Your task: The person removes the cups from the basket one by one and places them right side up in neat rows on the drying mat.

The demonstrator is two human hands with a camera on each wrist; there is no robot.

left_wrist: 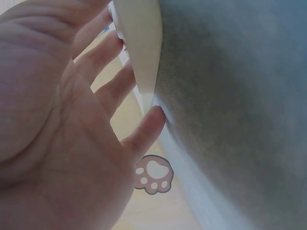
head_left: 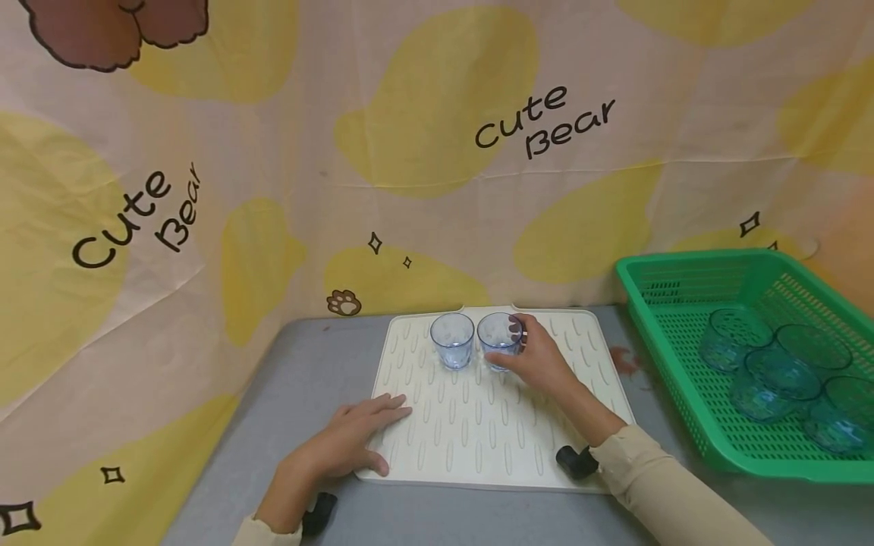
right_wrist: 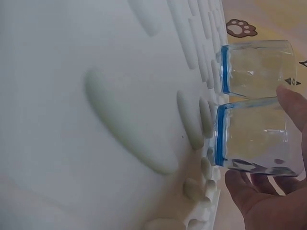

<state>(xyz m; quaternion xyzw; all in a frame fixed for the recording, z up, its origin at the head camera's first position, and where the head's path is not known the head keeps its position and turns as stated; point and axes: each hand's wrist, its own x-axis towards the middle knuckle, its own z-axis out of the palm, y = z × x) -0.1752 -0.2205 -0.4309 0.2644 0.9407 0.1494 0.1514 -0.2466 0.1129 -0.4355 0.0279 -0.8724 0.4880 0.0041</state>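
Two clear bluish glasses stand side by side near the far edge of a white ridged mat (head_left: 471, 447). My right hand (head_left: 542, 356) grips the right-hand glass (head_left: 497, 334), thumb on its near side and fingers round the far right side. In the right wrist view that glass (right_wrist: 254, 136) is upright, its thick blue base right at the mat. The other glass (head_left: 452, 341) is close to its left. My left hand (head_left: 351, 436) rests at the mat's left edge with fingers spread and holds nothing; the left wrist view shows its palm (left_wrist: 62, 134) beside the mat's rim.
A green plastic basket (head_left: 690, 425) on the right holds several more glasses (head_left: 774, 383). The grey table (head_left: 273, 409) runs under the mat. Behind and to the left hangs a patterned cloth (head_left: 423, 212) with yellow blotches and lettering.
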